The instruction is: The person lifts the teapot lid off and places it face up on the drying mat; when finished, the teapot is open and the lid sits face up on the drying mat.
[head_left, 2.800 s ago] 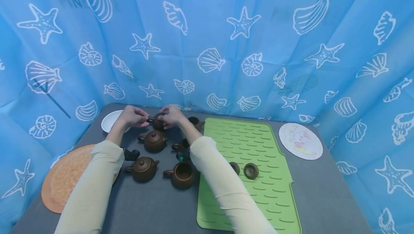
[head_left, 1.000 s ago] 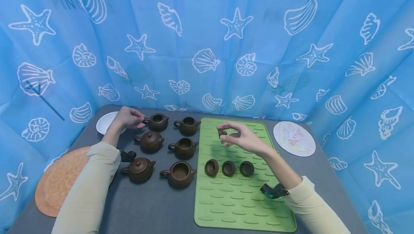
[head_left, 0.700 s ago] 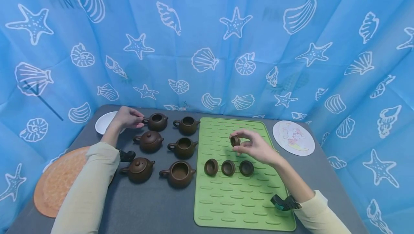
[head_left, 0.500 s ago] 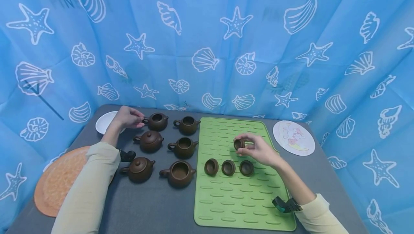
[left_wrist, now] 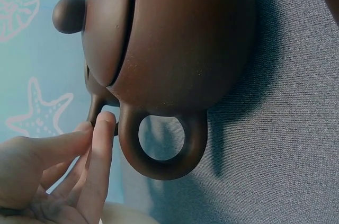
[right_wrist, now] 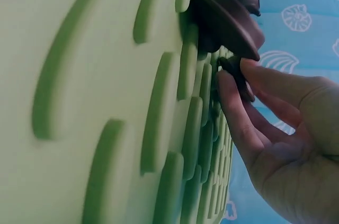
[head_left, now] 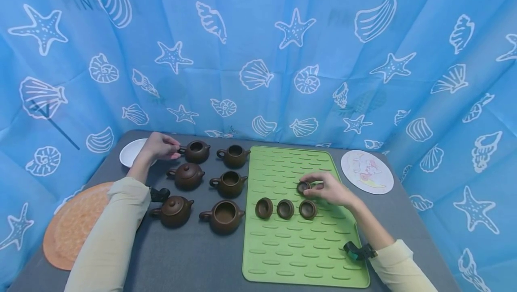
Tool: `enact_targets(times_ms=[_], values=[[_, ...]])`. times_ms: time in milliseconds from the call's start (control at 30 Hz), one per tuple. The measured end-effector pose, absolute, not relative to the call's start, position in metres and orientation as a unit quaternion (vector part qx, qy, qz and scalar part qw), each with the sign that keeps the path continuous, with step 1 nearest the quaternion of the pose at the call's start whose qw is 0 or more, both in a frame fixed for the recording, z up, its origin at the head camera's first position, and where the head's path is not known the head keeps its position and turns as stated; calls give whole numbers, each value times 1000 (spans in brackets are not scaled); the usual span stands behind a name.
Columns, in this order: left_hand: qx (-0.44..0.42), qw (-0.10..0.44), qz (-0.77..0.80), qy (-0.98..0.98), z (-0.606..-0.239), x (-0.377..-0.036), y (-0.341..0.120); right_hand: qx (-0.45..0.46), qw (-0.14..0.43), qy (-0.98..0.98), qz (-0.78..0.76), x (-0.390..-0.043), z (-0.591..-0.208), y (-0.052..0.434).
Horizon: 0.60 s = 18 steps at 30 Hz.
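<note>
Along the rear edge of a grey table (head_left: 186, 256) hangs a blue curtain (head_left: 258, 54) printed with white shells and starfish. A green mat (head_left: 291, 249) with short raised ridges covers the table right of centre. Near the left edge lies a round orange board (head_left: 72, 229), partly behind the left sleeve (head_left: 111, 233). A white disc (head_left: 366, 172) bearing a coloured drawing lies toward the rear right corner; a white bowl (head_left: 130, 154), partly hidden by the arm, stands toward the rear left corner.

Between board and mat, brown pots stand upright in two columns, spouts to the right. Left column, rear to front: the rear left pot (head_left: 195, 156), open at the top; the middle left pot (head_left: 186, 179) and the front left pot (head_left: 173, 215), both lidded. Right column, all open at the top: the rear right pot (head_left: 235, 161), the middle right pot (head_left: 228, 191) and the front right pot (head_left: 225, 228).

The left hand (head_left: 160, 147) pinches the handle of the rear left pot. The right hand (head_left: 328, 189) grips a small lid (head_left: 303, 188), hollow side showing, between thumb and fingers near the mat's middle; its contact with the mat cannot be told.

Just in front, three hollow-side-up lids (head_left: 285, 209) form a row across the mat.
</note>
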<state>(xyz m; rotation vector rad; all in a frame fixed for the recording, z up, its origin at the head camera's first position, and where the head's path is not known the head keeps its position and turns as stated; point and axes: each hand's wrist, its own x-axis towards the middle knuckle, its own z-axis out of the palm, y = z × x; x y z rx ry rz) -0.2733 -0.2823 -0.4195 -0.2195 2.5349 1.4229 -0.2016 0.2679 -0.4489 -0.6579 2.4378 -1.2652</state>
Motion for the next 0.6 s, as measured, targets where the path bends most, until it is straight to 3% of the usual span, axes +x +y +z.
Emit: enact_targets(times_ms=[600], values=[[-80, 106, 486, 864, -418, -271, -282, -239, 213, 834, -449, -202, -447, 277]])
